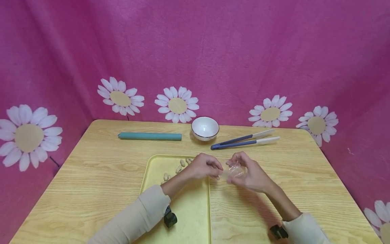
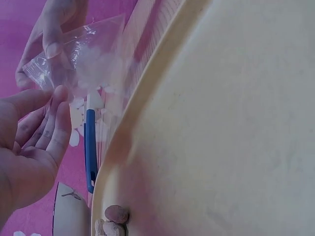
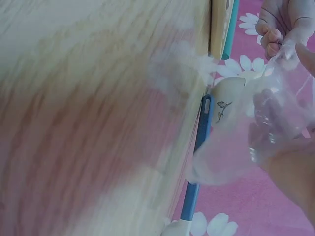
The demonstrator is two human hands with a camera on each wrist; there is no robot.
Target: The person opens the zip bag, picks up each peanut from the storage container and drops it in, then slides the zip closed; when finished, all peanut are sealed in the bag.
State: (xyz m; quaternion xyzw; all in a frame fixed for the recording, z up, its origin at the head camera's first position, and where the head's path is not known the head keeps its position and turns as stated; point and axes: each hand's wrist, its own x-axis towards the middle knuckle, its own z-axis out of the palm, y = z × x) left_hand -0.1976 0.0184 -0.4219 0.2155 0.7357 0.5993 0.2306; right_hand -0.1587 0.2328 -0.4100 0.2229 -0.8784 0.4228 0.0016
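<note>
A clear plastic bag [image 1: 236, 171] is held up between both hands, above the table just right of the tray. My left hand [image 1: 204, 166] pinches its edge between thumb and fingertips; the left wrist view shows that hand [image 2: 29, 147] at one corner of the crinkled film. The right hand [image 1: 254, 174] curls its thumb and fingers around the bag's other side. In the right wrist view the bag [image 3: 231, 142] spreads loosely, with the right hand partly seen through it. Below the left forearm lies a yellow tray [image 1: 192, 217] with several peanuts in their shells [image 1: 178, 168].
Behind the hands stands a white bowl [image 1: 205, 128] with a dark rim. Blue tongs with pale tips [image 1: 234, 143] lie to its right, and a green cylindrical stick [image 1: 149, 136] to its left. A pink flowered cloth [image 1: 195, 61] hangs behind the wooden table [image 1: 91, 176].
</note>
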